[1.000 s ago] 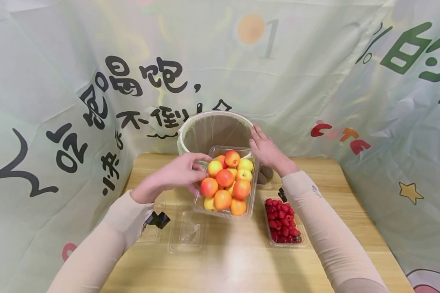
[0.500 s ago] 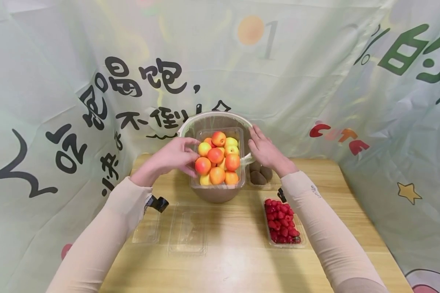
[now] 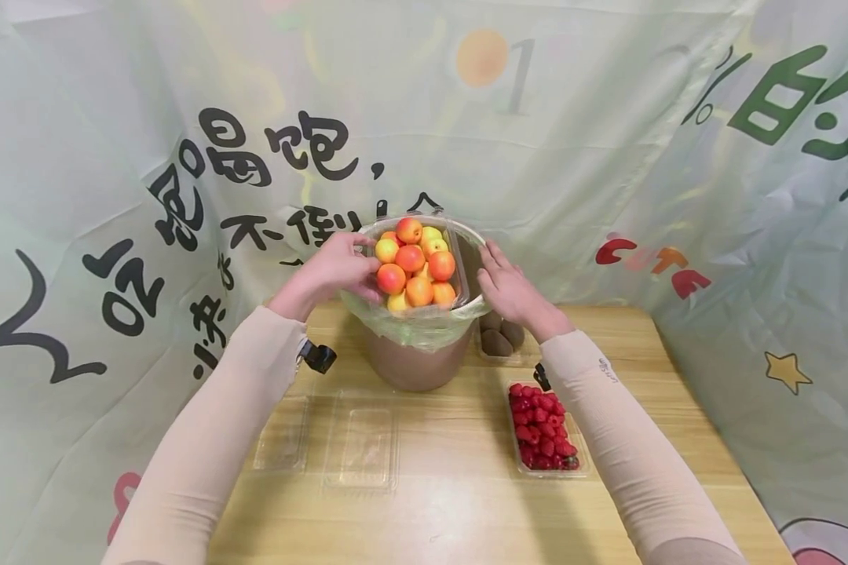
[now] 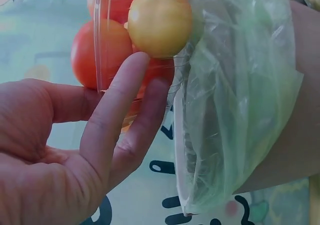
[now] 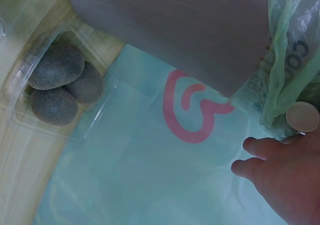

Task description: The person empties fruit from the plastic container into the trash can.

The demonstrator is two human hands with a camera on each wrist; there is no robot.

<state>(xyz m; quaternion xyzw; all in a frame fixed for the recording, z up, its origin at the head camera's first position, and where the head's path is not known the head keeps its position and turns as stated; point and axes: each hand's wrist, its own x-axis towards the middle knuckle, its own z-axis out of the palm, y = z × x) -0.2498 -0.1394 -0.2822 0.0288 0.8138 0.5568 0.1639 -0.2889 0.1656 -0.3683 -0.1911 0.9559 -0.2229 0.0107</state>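
We are holding the fruit tray (image 3: 417, 263) over the bin (image 3: 417, 357), left hand (image 3: 332, 271) pinching its side wall and right hand (image 3: 512, 290) resting open-fingered by the liner (image 3: 424, 328); we judge centring it before tipping best.

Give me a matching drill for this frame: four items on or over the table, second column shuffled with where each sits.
Items:
1. apricot tray
2. raspberry tray
3. kiwi tray
4. empty clear tray

Places:
A. on the table under the left forearm
B. held over the bin's mouth
C. beside the bin's base, on its right
D. on the table by the right forearm

Pairs: 1-B, 2-D, 3-C, 4-A
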